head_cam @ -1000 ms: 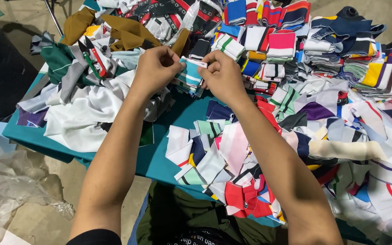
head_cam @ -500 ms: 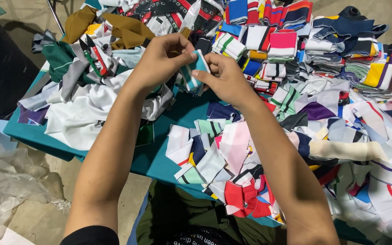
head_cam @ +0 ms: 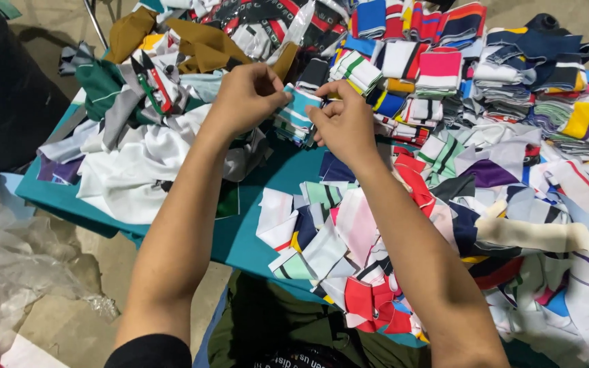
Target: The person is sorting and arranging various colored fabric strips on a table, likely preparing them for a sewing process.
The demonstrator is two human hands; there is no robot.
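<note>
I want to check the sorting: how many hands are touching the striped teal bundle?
2. The left hand pinches the striped teal bundle at its left side; the right hand grips its right side. No other hands are in view.

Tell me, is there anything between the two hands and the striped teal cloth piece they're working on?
Nothing visible. The left hand and the right hand both pinch the striped teal cloth piece directly, above the teal table cover, with the folded stacks lying behind it.
</note>
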